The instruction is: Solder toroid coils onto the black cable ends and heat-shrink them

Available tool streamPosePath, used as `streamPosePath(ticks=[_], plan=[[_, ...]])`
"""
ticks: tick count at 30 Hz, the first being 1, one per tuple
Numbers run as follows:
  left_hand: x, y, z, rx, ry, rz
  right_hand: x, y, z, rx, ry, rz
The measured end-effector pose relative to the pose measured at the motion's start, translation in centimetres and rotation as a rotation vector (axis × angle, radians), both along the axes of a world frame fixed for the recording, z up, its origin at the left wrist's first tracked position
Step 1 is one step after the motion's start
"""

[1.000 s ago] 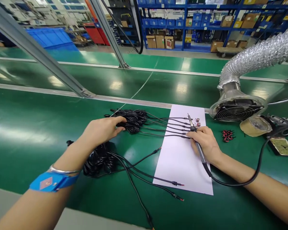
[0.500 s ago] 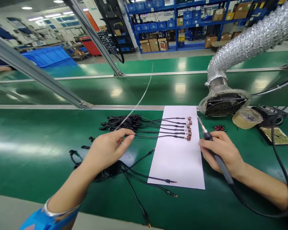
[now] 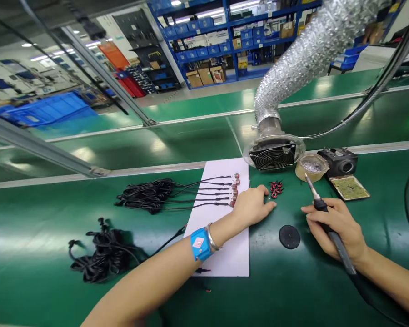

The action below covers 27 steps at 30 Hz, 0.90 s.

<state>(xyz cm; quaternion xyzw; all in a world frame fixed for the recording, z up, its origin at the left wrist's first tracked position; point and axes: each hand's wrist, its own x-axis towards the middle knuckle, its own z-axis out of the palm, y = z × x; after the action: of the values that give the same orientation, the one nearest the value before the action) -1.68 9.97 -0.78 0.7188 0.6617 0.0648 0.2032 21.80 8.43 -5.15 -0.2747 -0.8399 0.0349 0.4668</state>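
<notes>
My left hand [image 3: 254, 205] reaches over the white paper [image 3: 221, 245] beside a small pile of red-and-black parts [image 3: 276, 189]. Thumb and forefinger are a little apart; a thin silvery solder wire [image 3: 235, 134] runs down to this hand, and a short end shows between the fingers. In my right hand [image 3: 339, 227] is a soldering iron [image 3: 322, 204], its tip at the front rim of a round yellowish tub [image 3: 303, 174]. Black cables [image 3: 145, 195] lie with their ends on the paper, next to a row of small copper-coloured round parts [image 3: 236, 181].
A fume extractor [image 3: 274, 156] on a silver duct hangs behind the paper. Right of the tub are a black iron stand [image 3: 339, 161] and a sponge tray [image 3: 350, 187]. A black disc [image 3: 289, 237] lies between my hands. Another cable bundle [image 3: 104, 254] sits at left.
My left hand has moved right, from the cable bundle across the paper to the red-and-black parts. The soldering iron's tip has gone from the paper's edge to the tub. The view has shifted right.
</notes>
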Motion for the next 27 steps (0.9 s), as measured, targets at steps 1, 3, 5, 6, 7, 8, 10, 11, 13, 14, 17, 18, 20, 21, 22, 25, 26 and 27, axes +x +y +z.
streamPosePath(ticks=[1,3,5,6,7,8,10,11,13,14,17,18,20,21,22,25,26,27], plan=[[0.4,0.5,-0.4,0.003,0.014,0.011,-0.2,0.0,0.2,-0.004,0.013,0.008],[0.9,1.1,-1.0,0.010,0.035,0.032,-0.6,-0.2,0.7,-0.026,0.026,0.027],[1.0,1.4,-1.2,0.021,0.046,0.047,-0.8,-0.4,1.1,-0.055,0.024,0.045],[1.0,1.4,-1.2,0.025,0.048,0.050,-0.8,-0.5,1.1,-0.067,0.021,0.053],[1.0,1.3,-1.1,0.027,0.048,0.050,-0.8,-0.7,1.2,-0.076,0.022,0.061],[1.0,1.0,-0.9,0.027,0.049,0.047,-0.9,-0.9,1.1,-0.085,0.029,0.069],[1.2,-0.1,-0.5,0.023,0.035,0.038,-1.1,-1.3,1.1,-0.124,0.057,0.082],[1.3,-1.0,-0.4,0.019,0.016,0.030,-1.2,-1.5,1.1,-0.153,0.070,0.086],[1.6,-3.2,-0.2,0.005,-0.041,0.007,-1.6,-2.0,1.0,-0.220,0.077,0.089],[1.8,-4.4,-0.3,-0.006,-0.074,-0.013,-1.7,-2.3,0.9,-0.254,0.066,0.091],[2.5,-7.1,-1.3,-0.011,-0.133,-0.062,-2.0,-3.1,0.6,-0.367,0.008,0.103],[2.7,-7.6,-1.7,0.000,-0.139,-0.069,-2.0,-3.3,0.5,-0.404,-0.009,0.107],[3.0,-8.2,-2.5,0.028,-0.139,-0.067,-1.9,-3.5,0.4,-0.464,-0.043,0.112],[3.1,-8.3,-2.8,0.039,-0.136,-0.057,-1.9,-3.5,0.3,-0.477,-0.059,0.118],[3.2,-8.3,-2.9,0.044,-0.134,-0.045,-1.8,-3.5,0.3,-0.481,-0.073,0.127],[3.0,-8.3,-2.7,0.018,-0.132,-0.014,-1.7,-3.4,0.2,-0.474,-0.097,0.162],[2.9,-8.2,-2.4,-0.005,-0.141,-0.011,-1.7,-3.3,0.1,-0.476,-0.102,0.168],[2.7,-8.1,-2.1,-0.031,-0.156,-0.011,-1.7,-3.3,0.1,-0.483,-0.105,0.171]])
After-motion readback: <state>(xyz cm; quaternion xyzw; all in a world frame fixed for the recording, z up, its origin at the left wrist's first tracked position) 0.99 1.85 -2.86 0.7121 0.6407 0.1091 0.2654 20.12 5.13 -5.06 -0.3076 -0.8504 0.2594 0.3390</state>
